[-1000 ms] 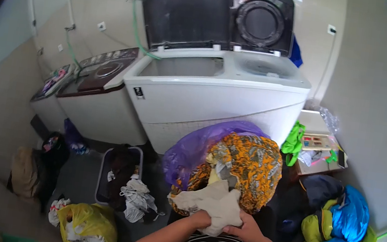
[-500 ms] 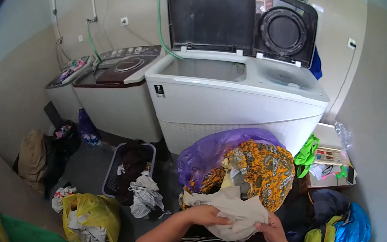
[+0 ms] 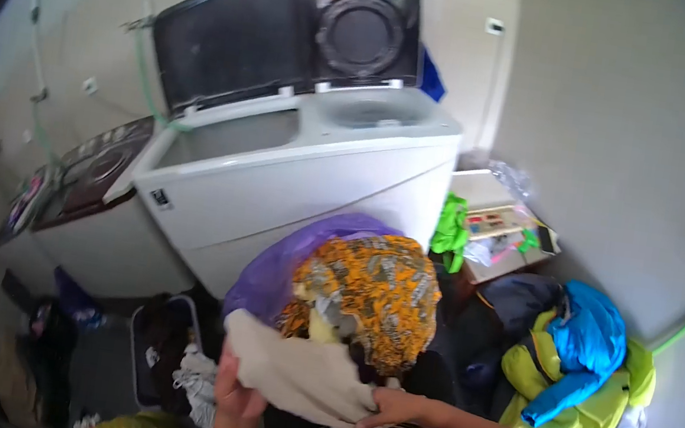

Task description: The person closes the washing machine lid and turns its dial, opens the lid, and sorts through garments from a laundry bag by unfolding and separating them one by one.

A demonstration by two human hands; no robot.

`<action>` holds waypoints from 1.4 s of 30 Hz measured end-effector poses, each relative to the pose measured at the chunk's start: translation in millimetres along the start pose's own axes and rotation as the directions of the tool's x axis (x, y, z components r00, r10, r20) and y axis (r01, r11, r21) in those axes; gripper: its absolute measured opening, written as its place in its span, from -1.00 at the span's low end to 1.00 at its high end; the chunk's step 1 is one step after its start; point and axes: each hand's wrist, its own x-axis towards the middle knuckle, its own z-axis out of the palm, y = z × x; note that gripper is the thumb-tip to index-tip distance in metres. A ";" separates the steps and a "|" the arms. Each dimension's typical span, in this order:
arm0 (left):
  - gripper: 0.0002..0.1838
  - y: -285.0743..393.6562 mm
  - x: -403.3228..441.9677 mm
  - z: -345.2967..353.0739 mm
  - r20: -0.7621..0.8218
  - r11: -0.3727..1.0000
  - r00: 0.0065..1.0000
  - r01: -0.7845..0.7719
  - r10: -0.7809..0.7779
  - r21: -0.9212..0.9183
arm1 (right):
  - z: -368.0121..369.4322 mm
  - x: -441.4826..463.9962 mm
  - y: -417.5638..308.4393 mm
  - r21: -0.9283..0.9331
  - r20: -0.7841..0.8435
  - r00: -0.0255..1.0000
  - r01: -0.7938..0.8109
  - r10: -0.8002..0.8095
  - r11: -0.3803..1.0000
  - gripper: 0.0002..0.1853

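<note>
A cream-coloured cloth garment (image 3: 298,374) is stretched between my two hands in front of my body; its exact kind does not show. My left hand (image 3: 241,388), a little blurred, grips its left edge. At the lower right corner, my right hand (image 3: 396,407) pinches the fabric between thumb and fingers. Just beyond the garment lies an orange patterned cloth (image 3: 387,299) in a purple plastic bag (image 3: 263,277), with some pale yellow fabric (image 3: 322,327) at its near side.
An open-lidded twin-tub washing machine (image 3: 303,182) stands behind the bag, with another washer (image 3: 109,221) to its left. A laundry basket (image 3: 137,352) holds dark and white clothes. Yellow-green (image 3: 568,412) and blue jackets (image 3: 593,328) are piled at right, near a low box (image 3: 510,268).
My view has swung right, shifting the room leftward and tilting it. My hands have spread the bunched garment flatter, the left hand now higher along its edge.
</note>
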 end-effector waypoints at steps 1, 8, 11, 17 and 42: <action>-0.38 1.6 -2.0 -9.4 -0.027 0.998 0.998 -0.051 0.052 0.025 | 7.1 6.3 11.6 0.151 -0.071 0.993 0.100 -0.090 0.983 -0.52; -0.39 34.1 12.4 -23.1 -0.240 0.954 0.930 -0.237 0.278 0.184 | -4.9 0.4 39.6 0.524 -0.510 0.829 0.509 -0.227 0.682 -0.53; -0.43 30.3 16.2 -36.8 -0.264 0.849 0.901 -0.178 0.343 0.497 | -17.7 -19.4 36.6 0.649 -0.585 0.780 0.615 -0.223 0.448 -0.51; -0.66 -7.4 13.7 -29.4 -0.260 0.356 0.915 0.143 0.308 0.923 | -29.3 -37.9 7.8 0.670 -0.740 0.608 0.625 -0.288 -0.401 -0.31; -0.58 -64.6 16.7 21.9 0.448 0.663 0.868 -0.208 -0.213 0.719 | -3.0 -29.2 -15.8 0.685 -0.474 0.713 0.667 -0.517 0.292 -0.55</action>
